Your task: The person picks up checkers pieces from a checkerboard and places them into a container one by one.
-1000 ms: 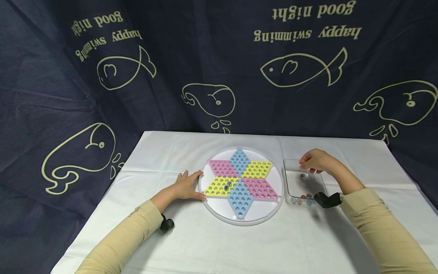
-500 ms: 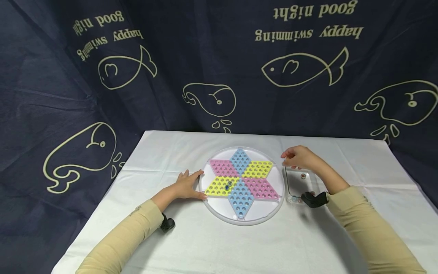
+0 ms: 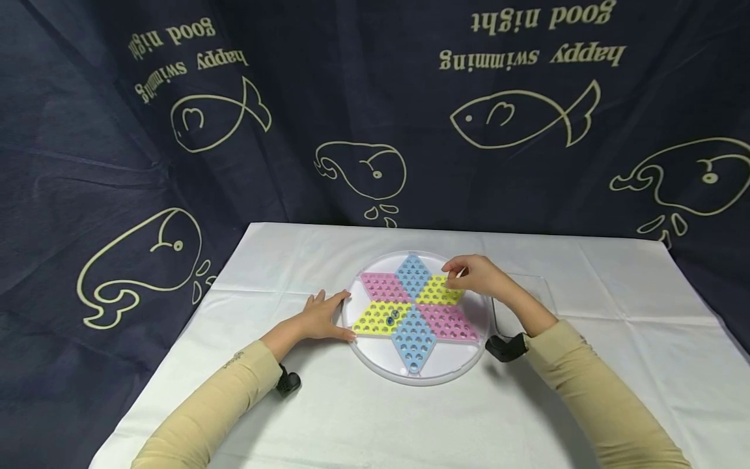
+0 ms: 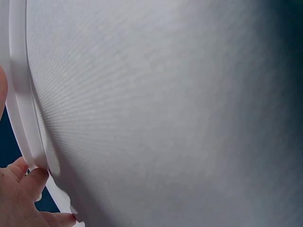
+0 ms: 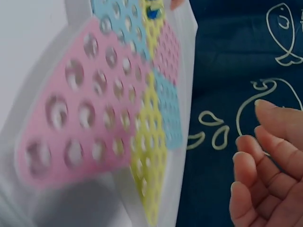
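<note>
A round white Chinese checkers board [image 3: 375, 362] lies on the table, with a six-pointed star of blue, pink and yellow perforated sections. Two dark blue marbles [image 3: 391, 318] sit in its left yellow section. My left hand [image 3: 319, 318] is spread against the board's left edge, thumb and fingertips touching the rim [image 4: 20, 80]. Above the right yellow section [image 3: 436, 291] hovers my right hand [image 3: 479, 275], its thumb and fingers bent close together. The right wrist view shows these curled fingers [image 5: 246, 165] with no marble visible; whether something is hidden between them I cannot tell.
A clear rectangular box [image 3: 536, 284] stands right of the board, partly behind the right forearm. White cloth [image 3: 363, 426] covers the table. A dark blue curtain [image 3: 410, 117] with fish and whale drawings hangs behind it.
My right hand has moved left from above the clear box to above the board's right yellow section. The left hand keeps its place at the rim.
</note>
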Tool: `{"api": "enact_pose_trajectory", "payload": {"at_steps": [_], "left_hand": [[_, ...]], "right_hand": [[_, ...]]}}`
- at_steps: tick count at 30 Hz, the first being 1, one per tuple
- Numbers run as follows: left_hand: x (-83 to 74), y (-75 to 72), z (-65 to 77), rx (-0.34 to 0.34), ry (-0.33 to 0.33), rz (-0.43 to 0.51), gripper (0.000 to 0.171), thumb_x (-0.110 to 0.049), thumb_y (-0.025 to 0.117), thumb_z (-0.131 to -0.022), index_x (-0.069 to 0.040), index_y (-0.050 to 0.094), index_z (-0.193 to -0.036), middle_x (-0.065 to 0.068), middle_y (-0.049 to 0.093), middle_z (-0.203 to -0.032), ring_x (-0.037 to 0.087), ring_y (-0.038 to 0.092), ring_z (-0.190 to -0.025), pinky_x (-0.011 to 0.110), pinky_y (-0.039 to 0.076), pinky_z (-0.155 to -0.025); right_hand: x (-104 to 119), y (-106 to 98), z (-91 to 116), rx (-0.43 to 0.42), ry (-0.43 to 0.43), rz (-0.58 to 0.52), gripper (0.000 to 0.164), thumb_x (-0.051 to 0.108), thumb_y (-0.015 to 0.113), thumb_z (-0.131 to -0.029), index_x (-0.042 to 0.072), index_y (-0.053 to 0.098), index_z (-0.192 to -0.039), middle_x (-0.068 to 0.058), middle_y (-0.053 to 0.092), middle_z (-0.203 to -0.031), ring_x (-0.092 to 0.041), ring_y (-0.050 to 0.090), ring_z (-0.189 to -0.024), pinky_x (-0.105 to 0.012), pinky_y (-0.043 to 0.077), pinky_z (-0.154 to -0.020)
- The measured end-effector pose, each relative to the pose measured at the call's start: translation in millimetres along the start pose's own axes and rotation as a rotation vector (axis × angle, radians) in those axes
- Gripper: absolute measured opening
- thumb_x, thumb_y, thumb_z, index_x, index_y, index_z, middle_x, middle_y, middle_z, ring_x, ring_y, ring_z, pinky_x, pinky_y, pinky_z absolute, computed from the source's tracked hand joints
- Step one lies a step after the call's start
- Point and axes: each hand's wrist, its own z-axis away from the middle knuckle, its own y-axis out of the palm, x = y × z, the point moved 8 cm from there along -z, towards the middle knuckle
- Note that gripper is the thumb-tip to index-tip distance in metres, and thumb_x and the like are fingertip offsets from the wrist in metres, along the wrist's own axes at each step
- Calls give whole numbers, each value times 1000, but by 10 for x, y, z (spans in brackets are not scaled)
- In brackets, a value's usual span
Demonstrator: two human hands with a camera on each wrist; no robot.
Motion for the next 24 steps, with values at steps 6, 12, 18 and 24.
{"api": "enact_pose_trajectory", "payload": {"at_steps": [6, 12, 18, 24], "left_hand": [[-9, 0, -2, 1, 2, 5, 98, -50, 74, -70, -11, 25, -145, 19, 27, -147, 47, 7, -136, 59, 3, -109], [-11, 1, 0, -2, 8, 4, 98, -50, 74, -70, -10, 25, -145, 18, 28, -147, 47, 7, -136, 58, 3, -109], [-14, -2, 3, -4, 13, 9, 97, -49, 74, -70, -10, 26, -144, 18, 27, -147, 48, 7, -135, 58, 3, -109], [-9, 4, 1, -2, 16, 12, 97, -49, 74, -70, -10, 25, -145, 18, 27, -147, 48, 7, -135, 59, 3, -109]], "right_hand": [[105, 233, -90, -1, -90, -46, 35, 12, 68, -81, -8, 60, -109, -10, 62, -88, -15, 52, -74, -26, 45, -60], [159, 463, -157, 18, -128, -76, 37, 14, 68, -81, -5, 61, -111, -11, 63, -92, -18, 55, -80, -26, 46, -59], [172, 637, -215, 55, -116, -103, 37, 17, 68, -82, -3, 61, -112, -13, 62, -97, -20, 54, -85, -26, 45, -61], [207, 740, -246, 58, -118, -98, 35, 17, 69, -81, -1, 63, -110, -10, 65, -97, -18, 55, -85, -25, 46, -69]]}}
